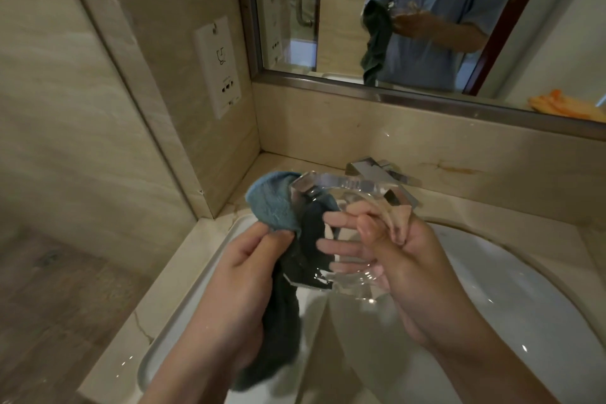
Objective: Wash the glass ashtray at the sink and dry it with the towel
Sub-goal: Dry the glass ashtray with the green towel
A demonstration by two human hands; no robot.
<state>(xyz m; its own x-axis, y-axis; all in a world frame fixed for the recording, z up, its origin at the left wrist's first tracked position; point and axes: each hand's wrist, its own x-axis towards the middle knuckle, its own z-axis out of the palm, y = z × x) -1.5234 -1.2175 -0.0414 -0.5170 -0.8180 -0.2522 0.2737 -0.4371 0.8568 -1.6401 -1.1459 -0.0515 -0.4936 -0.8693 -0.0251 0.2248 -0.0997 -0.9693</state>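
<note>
1. Head view: the right hand [406,252] holds the clear glass ashtray [347,226] above the white sink [511,275], tilted up on edge. The fingers [341,223] show through the glass and the thumb presses on its near face.
2. The left hand [249,259] is clenched on a blue-grey towel [278,207]. One bunched end is pushed against the left side of the ashtray, and the rest hangs down past the wrist toward the sink's left rim.
3. Part of the towel shows dark through the glass, so towel and ashtray are touching.
4. The chrome tap [377,170] sits just behind the ashtray, on the beige stone counter [492,207].
5. Water drops glint on the sink and on the counter's left edge.
6. A framed mirror [426,85] on the back wall reflects a person in a light blue shirt holding the towel and ashtray.
7. An orange cloth [564,105] shows in the mirror's lower right corner.
8. A white wall socket [218,65] is set in the tiled left wall.
</note>
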